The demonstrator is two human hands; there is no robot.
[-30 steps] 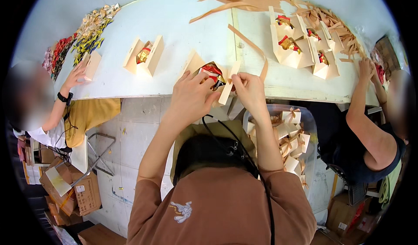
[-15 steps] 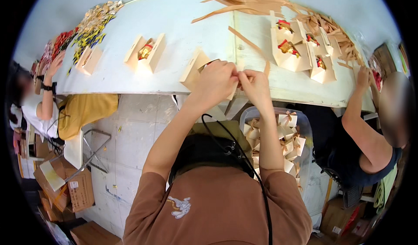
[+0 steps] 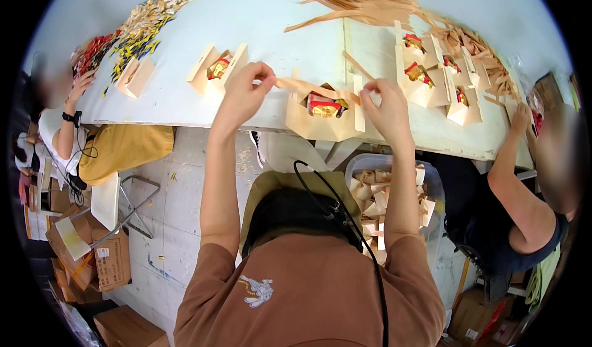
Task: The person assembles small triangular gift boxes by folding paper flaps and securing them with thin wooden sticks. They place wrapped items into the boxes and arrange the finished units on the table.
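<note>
Directly in front of me, near the table's edge, a cream paper gift box (image 3: 302,123) stands open at the top. Red and gold wrapped candies (image 3: 325,108) show inside it. A tan ribbon (image 3: 305,86) runs across behind and over the box's upper part. My left hand (image 3: 245,97) is closed in a pinch on the ribbon's left end, up and left of the box. At the box's right side, my right hand (image 3: 388,107) pinches the ribbon near its other end; the fingertips partly hide the ribbon there.
Other open boxes stand left (image 3: 217,69) and right (image 3: 422,82) on the table (image 3: 271,26). Tan ribbon strips (image 3: 364,1) lie along the back. Wrapped candies (image 3: 139,35) are heaped far left. A clear bin (image 3: 439,190) of boxes sits below right. A person works on each side.
My hands have moved apart, the left one leftward and the right one slightly right, stretching the ribbon between them. The box and its candies, mostly covered before, now show.
</note>
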